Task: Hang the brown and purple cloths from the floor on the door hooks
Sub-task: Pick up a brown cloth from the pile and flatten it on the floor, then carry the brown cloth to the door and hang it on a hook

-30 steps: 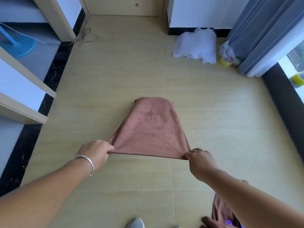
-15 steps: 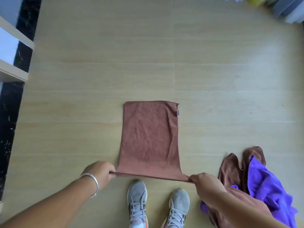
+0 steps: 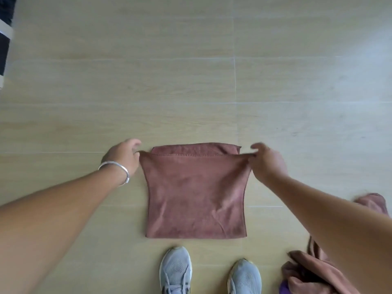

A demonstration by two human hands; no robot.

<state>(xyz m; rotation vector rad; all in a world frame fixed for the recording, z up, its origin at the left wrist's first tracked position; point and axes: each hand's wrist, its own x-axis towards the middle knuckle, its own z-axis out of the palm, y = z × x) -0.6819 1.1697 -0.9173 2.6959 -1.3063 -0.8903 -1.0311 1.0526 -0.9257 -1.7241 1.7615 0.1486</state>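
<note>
While the left hand point(image 3: 124, 159) and right hand point(image 3: 267, 161) each keep a pinching grip on the folded brown cloth point(image 3: 196, 194) on the floor point(image 3: 191, 81), folding seems underway; lifting it toward unseen door hooks comes next.

Open floor point(image 3: 212, 81) ahead — shoes point(image 3: 176, 270) behind

I see a folded cloth point(image 3: 196, 196) lying on the floor point(image 3: 148, 81) just ahead of my shoes point(image 3: 176, 270), one hand at each far corner, and a cloth pile point(image 3: 311, 272) to the right of the shoes
</note>
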